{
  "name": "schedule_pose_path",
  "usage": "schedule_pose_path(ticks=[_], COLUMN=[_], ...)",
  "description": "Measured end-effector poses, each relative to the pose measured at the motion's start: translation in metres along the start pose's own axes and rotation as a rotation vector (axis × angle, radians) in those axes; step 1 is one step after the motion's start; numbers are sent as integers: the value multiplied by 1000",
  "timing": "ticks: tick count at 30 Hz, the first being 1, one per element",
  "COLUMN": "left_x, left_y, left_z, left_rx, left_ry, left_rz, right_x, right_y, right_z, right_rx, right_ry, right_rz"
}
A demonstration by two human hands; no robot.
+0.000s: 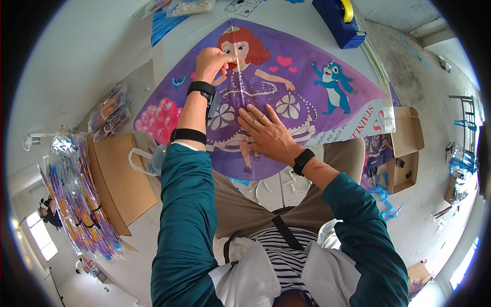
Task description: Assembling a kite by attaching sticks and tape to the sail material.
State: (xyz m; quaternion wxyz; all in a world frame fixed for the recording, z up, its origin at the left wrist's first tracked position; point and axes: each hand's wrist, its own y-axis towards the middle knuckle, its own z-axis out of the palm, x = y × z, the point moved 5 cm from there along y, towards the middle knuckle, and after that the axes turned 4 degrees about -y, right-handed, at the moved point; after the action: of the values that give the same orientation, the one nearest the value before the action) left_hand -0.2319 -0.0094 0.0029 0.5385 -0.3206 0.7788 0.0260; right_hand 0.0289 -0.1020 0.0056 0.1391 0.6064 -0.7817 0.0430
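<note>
A purple kite sheet (302, 56), printed with a red-haired princess and a blue rabbit, lies spread over the table in front of me. My left hand (209, 65) is over the printed face, thumb and fingers pinched near the sheet's middle line; whatever is between them is too small to make out. Below it, my right hand (271, 134) rests flat on the printed dress with its fingers apart. A pale line runs down the sheet's middle between the hands. The sheet's lower edge hangs over my knees.
On the table (286, 18), a blue tape dispenser (340, 25) with a yellow roll stands far right. A clear container of small pale pieces (190, 7) is at the back. Left are a cardboard box (123, 179) and plastic-wrapped bundles (84, 199); an open carton (406, 128) stands right.
</note>
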Motion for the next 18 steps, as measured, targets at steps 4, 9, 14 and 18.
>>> schedule_pose_path(ticks=[4, 9, 14, 18], left_x=[-12, -11, -19, -31], left_y=[4, 10, 17, 27], left_z=[14, 13, 14, 22], left_rx=[-39, -79, -122, -168], left_ry=[161, 148, 216, 204], left_rz=[9, -24, -21, -12], right_x=[-4, -2, -3, -7], right_y=[-2, 0, 0, -3], right_z=[0, -2, -2, -2], right_rx=[31, 34, 38, 58], right_ry=[-15, 40, 61, -1], right_rz=[12, 15, 18, 15])
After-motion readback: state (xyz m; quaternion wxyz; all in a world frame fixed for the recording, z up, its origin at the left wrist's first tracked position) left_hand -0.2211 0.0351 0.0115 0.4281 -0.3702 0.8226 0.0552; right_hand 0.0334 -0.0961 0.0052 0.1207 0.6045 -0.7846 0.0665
